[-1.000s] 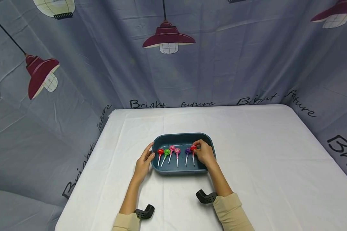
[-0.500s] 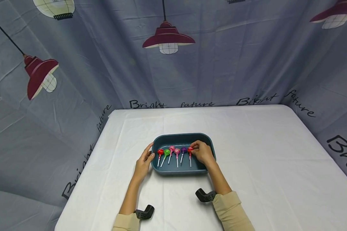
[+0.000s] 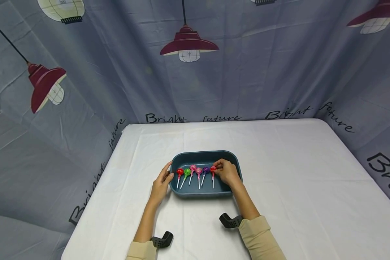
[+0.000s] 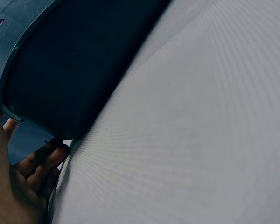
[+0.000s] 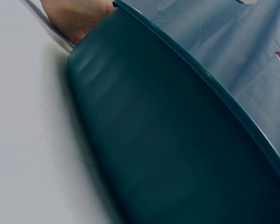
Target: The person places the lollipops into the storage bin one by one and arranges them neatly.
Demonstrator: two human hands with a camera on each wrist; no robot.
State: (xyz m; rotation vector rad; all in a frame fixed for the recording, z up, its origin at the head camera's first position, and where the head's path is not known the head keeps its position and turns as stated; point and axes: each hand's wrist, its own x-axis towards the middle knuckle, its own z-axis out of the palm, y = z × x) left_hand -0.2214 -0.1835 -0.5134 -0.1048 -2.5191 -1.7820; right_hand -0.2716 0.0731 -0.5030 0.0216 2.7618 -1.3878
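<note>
A dark teal tray (image 3: pixel 201 195) sits on the white-clothed table with a row of lollipops in it. From the left come a red lollipop (image 3: pixel 180 171), a green lollipop (image 3: pixel 187 172), two pink lollipops (image 3: pixel 199 170) and a purple lollipop (image 3: pixel 206 169), sticks toward the person. My right hand (image 3: pixel 228 172) reaches inside and pinches the head of another red lollipop (image 3: pixel 213 168) at the row's right end. My left hand (image 3: pixel 161 184) holds the tray's left end, thumb at the rim. In the right wrist view the tray wall (image 5: pixel 144 107) hides the lollipops.
White cloth (image 3: pixel 295 187) covers the table around the tray. Behind and at the sides hangs a grey-blue curtain (image 3: pixel 247 72) printed with lamps and lettering. A black wrist mount (image 3: pixel 163 239) sits on the left wrist, another mount (image 3: pixel 230 220) on the right.
My right hand has shifted slightly left with the red lollipop. The purple lollipop has moved left and tilted, closing the gap to the pink ones. The left hand stays at the tray.
</note>
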